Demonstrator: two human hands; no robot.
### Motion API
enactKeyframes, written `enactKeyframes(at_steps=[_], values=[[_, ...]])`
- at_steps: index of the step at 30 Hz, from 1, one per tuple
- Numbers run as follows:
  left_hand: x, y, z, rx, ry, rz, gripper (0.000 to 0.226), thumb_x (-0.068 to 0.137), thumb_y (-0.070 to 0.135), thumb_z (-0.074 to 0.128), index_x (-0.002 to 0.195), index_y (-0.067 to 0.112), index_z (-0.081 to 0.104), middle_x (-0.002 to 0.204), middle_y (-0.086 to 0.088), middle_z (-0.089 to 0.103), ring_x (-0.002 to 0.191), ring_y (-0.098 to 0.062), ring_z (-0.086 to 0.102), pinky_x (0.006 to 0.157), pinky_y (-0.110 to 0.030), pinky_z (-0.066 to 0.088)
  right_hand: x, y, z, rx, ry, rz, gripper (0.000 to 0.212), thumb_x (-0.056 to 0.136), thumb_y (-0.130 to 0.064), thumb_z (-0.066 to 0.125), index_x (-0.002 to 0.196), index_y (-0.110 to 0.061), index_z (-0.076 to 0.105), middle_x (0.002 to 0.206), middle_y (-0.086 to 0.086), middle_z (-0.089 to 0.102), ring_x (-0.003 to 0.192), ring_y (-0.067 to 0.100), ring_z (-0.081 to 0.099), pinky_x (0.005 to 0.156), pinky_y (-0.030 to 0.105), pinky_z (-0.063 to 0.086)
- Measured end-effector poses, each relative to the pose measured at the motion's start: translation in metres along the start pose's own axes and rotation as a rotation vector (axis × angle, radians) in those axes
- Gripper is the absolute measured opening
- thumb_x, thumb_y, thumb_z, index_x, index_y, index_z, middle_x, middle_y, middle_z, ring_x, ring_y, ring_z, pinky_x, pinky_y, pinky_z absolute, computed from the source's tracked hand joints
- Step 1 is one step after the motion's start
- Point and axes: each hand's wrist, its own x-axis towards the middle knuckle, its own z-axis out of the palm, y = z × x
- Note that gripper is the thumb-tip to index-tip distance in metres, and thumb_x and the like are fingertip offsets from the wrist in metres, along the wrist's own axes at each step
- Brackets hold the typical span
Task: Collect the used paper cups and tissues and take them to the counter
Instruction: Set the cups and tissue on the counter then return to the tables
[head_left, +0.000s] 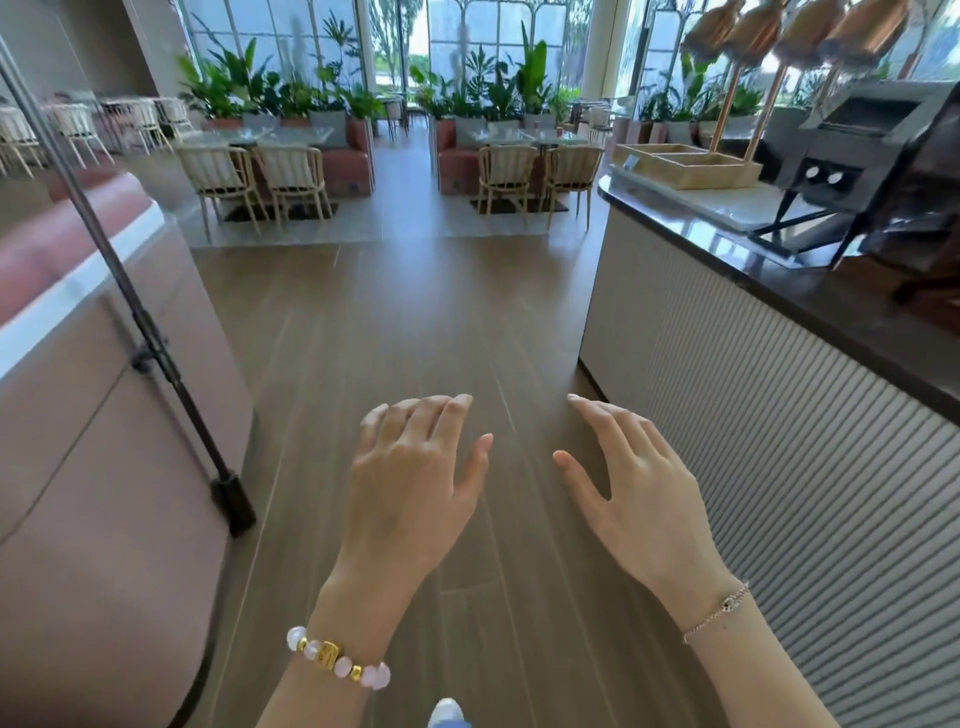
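My left hand and my right hand hover side by side, palms down, over the wooden floor in the lower middle of the view. Both have relaxed, spread fingers and hold nothing. A bead bracelet sits on my left wrist, a thin chain on my right. No paper cups or tissues are visible. A counter with a dark top and ribbed white front runs along the right side, close to my right hand.
A pink curved booth wall with a black pole stands on the left. A toaster machine and wicker tray sit on the counter. Dining tables, wicker chairs and potted plants fill the far end. A wooden-floor aisle runs between.
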Motion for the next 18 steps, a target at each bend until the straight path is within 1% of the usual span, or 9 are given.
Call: enactKeyframes(at_steps=[2,5,6,9,13,15,18], values=[[0.045,-0.02,0.016,0.013,0.008,-0.008,0.037,0.088,0.035,0.059,0.117,0.013,0.063,0.11,-0.004,0.068,0.104,-0.028,0.062,0.097,-0.047,0.043,0.046,0.003,0.028,0.011,0.013,-0.007,0.05,0.089,-0.046,0.046,0.128,-0.016,0.057,0.118,0.0,0.064,0.11,0.02,0.06,0.087,0.033,0.05],[0.112,-0.049,0.039,0.025,0.011,-0.019,0.037,0.088,0.035,0.06,0.118,0.013,0.062,0.111,-0.004,0.068,0.105,-0.028,0.061,0.095,-0.046,0.045,0.116,0.008,0.07,0.028,0.027,-0.013,0.045,0.089,-0.039,0.06,0.127,-0.015,0.057,0.118,0.001,0.065,0.109,0.022,0.061,0.087,0.034,0.05],[0.132,-0.057,0.046,0.027,0.007,-0.018,0.038,0.088,0.035,0.06,0.119,0.013,0.062,0.112,-0.003,0.067,0.106,-0.028,0.061,0.095,-0.046,0.045,0.136,0.01,0.082,0.027,0.027,-0.013,0.045,0.089,-0.038,0.06,0.128,-0.015,0.057,0.119,0.001,0.064,0.11,0.023,0.061,0.087,0.035,0.05],[0.184,-0.078,0.07,0.018,-0.009,-0.023,0.037,0.089,0.036,0.058,0.12,0.014,0.061,0.113,-0.003,0.067,0.107,-0.028,0.06,0.094,-0.046,0.046,0.187,0.021,0.117,0.033,0.021,-0.014,0.047,0.088,-0.042,0.053,0.128,-0.016,0.057,0.12,-0.001,0.064,0.111,0.022,0.061,0.087,0.034,0.05],[0.243,-0.1,0.106,0.012,-0.036,-0.019,0.038,0.091,0.037,0.055,0.122,0.015,0.06,0.115,-0.002,0.066,0.109,-0.027,0.058,0.098,-0.045,0.043,0.244,0.044,0.158,0.054,0.005,-0.006,0.046,0.089,-0.04,0.055,0.128,-0.017,0.056,0.12,-0.002,0.064,0.111,0.022,0.06,0.087,0.034,0.049],[0.272,-0.111,0.127,0.013,-0.035,-0.027,0.038,0.09,0.036,0.056,0.121,0.014,0.061,0.114,-0.002,0.066,0.108,-0.027,0.059,0.098,-0.045,0.043,0.274,0.057,0.179,0.062,-0.005,-0.005,0.047,0.091,-0.044,0.05,0.129,-0.017,0.056,0.121,-0.003,0.063,0.112,0.02,0.059,0.088,0.033,0.049],[0.316,-0.123,0.164,0.026,-0.021,-0.036,0.037,0.089,0.034,0.059,0.12,0.014,0.062,0.112,-0.002,0.067,0.107,-0.027,0.06,0.098,-0.045,0.042,0.32,0.079,0.211,0.068,-0.029,-0.008,0.053,0.089,-0.048,0.041,0.129,-0.019,0.056,0.122,-0.005,0.063,0.112,0.019,0.059,0.087,0.032,0.049]])
